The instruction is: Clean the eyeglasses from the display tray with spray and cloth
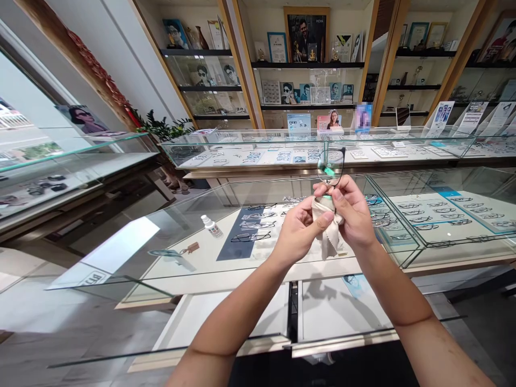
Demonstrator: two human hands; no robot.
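Observation:
My left hand (297, 228) pinches a cream cleaning cloth (329, 244) with pinked edges, which is folded around the lower lens of a pair of eyeglasses. My right hand (355, 212) grips the frame of the eyeglasses (329, 171) with thumb and fingers, close against the cloth. The glasses are turned on end, and their upper lens stands above my fingers with a green reflection on it. The cloth and my fingers hide the lower lens. Both hands are raised over the glass display counter (193, 271).
A small white spray bottle (212, 227) stands on the counter at left. Several eyeglasses (252, 236) lie inside the case. White drawers (338, 312) stick out below the counter. Another glass showcase (250, 145) and shelves with pictures (308, 64) stand behind.

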